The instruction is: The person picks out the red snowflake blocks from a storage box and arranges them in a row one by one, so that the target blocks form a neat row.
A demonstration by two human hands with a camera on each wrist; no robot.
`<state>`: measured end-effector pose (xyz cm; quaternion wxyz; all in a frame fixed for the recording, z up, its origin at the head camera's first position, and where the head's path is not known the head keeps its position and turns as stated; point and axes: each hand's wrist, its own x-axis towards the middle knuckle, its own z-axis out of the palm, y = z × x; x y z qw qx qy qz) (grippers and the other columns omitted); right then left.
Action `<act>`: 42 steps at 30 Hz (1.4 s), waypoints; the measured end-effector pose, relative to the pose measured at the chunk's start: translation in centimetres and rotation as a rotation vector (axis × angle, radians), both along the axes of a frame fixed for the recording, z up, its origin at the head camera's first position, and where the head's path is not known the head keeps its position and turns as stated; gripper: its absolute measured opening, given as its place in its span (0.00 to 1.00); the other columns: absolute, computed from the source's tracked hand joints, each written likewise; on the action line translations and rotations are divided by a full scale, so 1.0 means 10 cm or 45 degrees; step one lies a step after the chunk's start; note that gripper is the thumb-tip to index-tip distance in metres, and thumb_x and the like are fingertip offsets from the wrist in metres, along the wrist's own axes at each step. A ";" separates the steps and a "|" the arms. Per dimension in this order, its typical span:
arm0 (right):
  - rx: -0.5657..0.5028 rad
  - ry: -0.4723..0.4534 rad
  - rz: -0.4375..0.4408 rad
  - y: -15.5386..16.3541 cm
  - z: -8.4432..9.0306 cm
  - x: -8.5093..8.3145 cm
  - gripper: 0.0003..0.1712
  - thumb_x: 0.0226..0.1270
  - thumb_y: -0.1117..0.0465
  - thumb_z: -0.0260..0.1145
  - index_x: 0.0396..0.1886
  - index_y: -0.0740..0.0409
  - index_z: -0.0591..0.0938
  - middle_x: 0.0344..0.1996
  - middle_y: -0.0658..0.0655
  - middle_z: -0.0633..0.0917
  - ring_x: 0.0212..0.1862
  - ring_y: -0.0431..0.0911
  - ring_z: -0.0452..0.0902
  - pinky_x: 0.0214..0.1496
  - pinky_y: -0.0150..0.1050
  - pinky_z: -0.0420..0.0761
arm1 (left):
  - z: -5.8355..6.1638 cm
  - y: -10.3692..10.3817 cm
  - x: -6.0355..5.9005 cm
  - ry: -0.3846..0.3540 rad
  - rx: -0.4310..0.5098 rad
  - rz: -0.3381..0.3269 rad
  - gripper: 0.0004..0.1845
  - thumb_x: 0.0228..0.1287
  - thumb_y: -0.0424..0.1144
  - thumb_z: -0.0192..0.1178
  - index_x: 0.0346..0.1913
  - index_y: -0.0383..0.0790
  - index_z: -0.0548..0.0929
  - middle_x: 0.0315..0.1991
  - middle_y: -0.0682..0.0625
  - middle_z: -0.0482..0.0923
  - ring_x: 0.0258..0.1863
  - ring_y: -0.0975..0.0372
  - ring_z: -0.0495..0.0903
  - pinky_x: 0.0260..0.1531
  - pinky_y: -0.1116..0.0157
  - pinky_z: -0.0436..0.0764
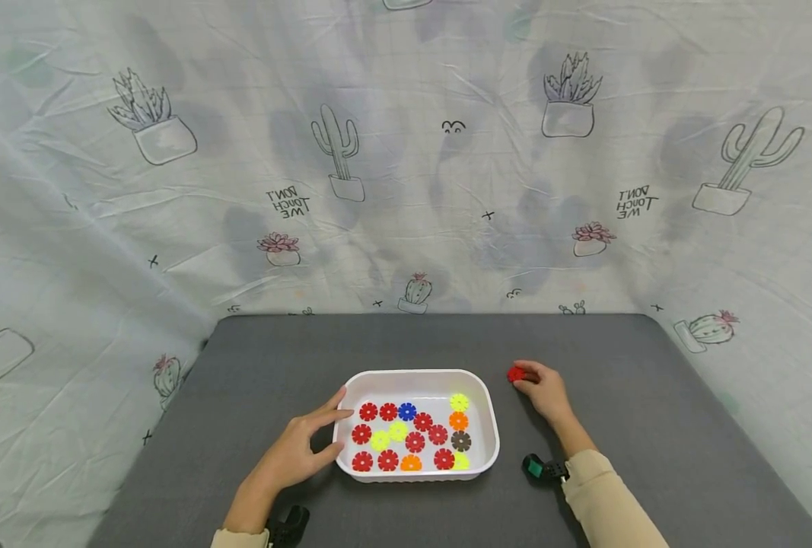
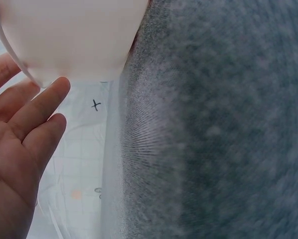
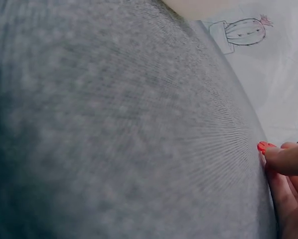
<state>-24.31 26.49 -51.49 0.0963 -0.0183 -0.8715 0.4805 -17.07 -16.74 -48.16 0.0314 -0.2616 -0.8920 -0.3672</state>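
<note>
In the head view, a white plastic tray [image 1: 425,476] holds several notched plastic discs in red, yellow, orange, blue and dark grey. My left hand [image 1: 292,450] lies at its left side, fingers fairly straight and spread, thumb and one finger over the rim. In the left wrist view, other fingers of this hand [image 2: 19,129] touch the outside of the tray wall [image 2: 74,40]. Right of the tray, thumb and fingers of my right hand [image 1: 545,392] pinch a red notched disc [image 1: 516,374] close over the table. The right wrist view shows this disc's red edge [image 3: 264,146] at the fingertips.
The tray stands on a dark grey table [image 1: 289,342]. White cloth [image 1: 406,167] with cactus drawings hangs behind the table and at both sides. Each wrist wears a black device; the right one [image 1: 542,468] has a green patch.
</note>
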 end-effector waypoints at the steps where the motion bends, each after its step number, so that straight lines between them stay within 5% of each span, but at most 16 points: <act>1: 0.042 0.009 0.000 0.00 0.00 0.00 0.21 0.52 0.70 0.65 0.49 0.65 0.78 0.42 0.66 0.82 0.43 0.52 0.78 0.38 0.29 0.76 | 0.00 0.00 0.00 0.005 0.001 -0.001 0.23 0.52 0.40 0.63 0.55 0.47 0.76 0.67 0.53 0.58 0.61 0.59 0.66 0.52 0.49 0.70; 6: 0.199 0.044 0.011 0.00 0.00 -0.01 0.21 0.53 0.67 0.65 0.49 0.63 0.78 0.43 0.65 0.81 0.43 0.55 0.78 0.44 0.45 0.77 | 0.00 -0.01 -0.02 0.012 -0.010 -0.006 0.24 0.52 0.40 0.63 0.55 0.47 0.76 0.67 0.54 0.58 0.61 0.59 0.65 0.52 0.49 0.71; 12: 0.227 0.046 -0.004 0.01 0.00 0.00 0.22 0.53 0.66 0.65 0.51 0.64 0.77 0.48 0.66 0.78 0.47 0.57 0.76 0.48 0.49 0.75 | 0.01 0.00 -0.03 0.010 -0.020 -0.021 0.24 0.52 0.40 0.62 0.55 0.47 0.76 0.67 0.54 0.58 0.61 0.59 0.66 0.52 0.49 0.70; 20: 0.087 0.025 -0.002 -0.06 0.15 0.05 0.27 0.53 0.63 0.67 0.55 0.62 0.74 0.51 0.66 0.78 0.51 0.58 0.75 0.49 0.49 0.76 | 0.02 -0.01 -0.05 0.040 -0.025 -0.021 0.24 0.52 0.41 0.62 0.55 0.47 0.76 0.67 0.53 0.58 0.61 0.58 0.66 0.52 0.50 0.71; 32: -0.133 0.139 0.196 -0.42 0.47 0.29 0.26 0.55 0.64 0.66 0.55 0.63 0.73 0.54 0.64 0.76 0.55 0.58 0.71 0.56 0.49 0.71 | 0.03 -0.03 -0.05 0.003 -0.029 -0.016 0.24 0.52 0.41 0.62 0.55 0.48 0.76 0.67 0.54 0.58 0.62 0.60 0.65 0.53 0.50 0.70; 42: -0.225 0.186 0.391 -0.84 0.94 0.61 0.26 0.56 0.67 0.63 0.56 0.69 0.70 0.54 0.68 0.74 0.57 0.59 0.69 0.57 0.53 0.68 | 0.00 -0.04 -0.04 0.020 -0.028 -0.017 0.24 0.52 0.41 0.62 0.55 0.47 0.76 0.67 0.53 0.58 0.61 0.59 0.66 0.53 0.49 0.70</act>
